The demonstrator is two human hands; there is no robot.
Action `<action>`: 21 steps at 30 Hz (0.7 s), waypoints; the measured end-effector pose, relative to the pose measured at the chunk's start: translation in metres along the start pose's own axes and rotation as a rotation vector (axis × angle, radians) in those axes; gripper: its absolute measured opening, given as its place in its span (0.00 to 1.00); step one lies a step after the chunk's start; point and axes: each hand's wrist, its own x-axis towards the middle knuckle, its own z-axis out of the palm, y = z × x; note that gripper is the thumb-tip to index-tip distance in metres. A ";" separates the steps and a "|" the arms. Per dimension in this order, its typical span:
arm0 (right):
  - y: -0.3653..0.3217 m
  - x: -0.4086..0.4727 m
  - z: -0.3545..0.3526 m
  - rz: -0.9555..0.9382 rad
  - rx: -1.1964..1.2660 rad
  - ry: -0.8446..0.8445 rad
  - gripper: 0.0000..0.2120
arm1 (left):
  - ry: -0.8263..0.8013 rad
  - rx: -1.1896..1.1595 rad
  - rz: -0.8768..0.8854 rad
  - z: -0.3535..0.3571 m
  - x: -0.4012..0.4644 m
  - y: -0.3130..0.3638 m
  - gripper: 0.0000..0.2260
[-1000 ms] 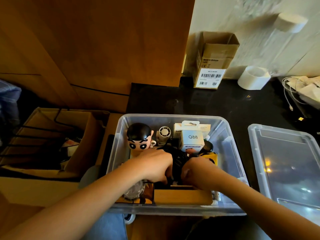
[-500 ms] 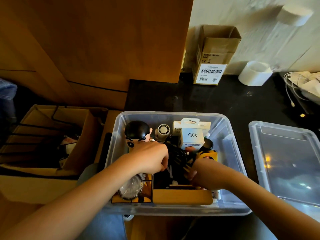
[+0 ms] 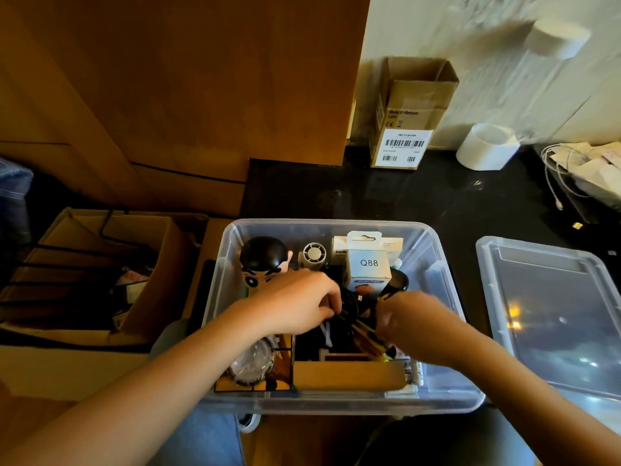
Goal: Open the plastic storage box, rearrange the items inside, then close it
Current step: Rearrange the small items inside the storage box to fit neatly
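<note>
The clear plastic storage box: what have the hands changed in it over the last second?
The left hand and right hand moved apart, drawing the tangled black cable out between them; a yellow-black tool now shows. The clear plastic storage box and white Q88 carton stayed put.

light: dim, warm, yellow cast | bright: white wall (image 3: 437, 35) top right | glare: small glints on lid (image 3: 551, 317) | shadows: deep at left | blur: both hands smeared | edges: wide-angle bending
</note>
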 end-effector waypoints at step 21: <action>-0.003 -0.015 -0.027 -0.134 0.194 0.257 0.09 | 0.058 -0.565 0.117 0.008 0.002 0.026 0.17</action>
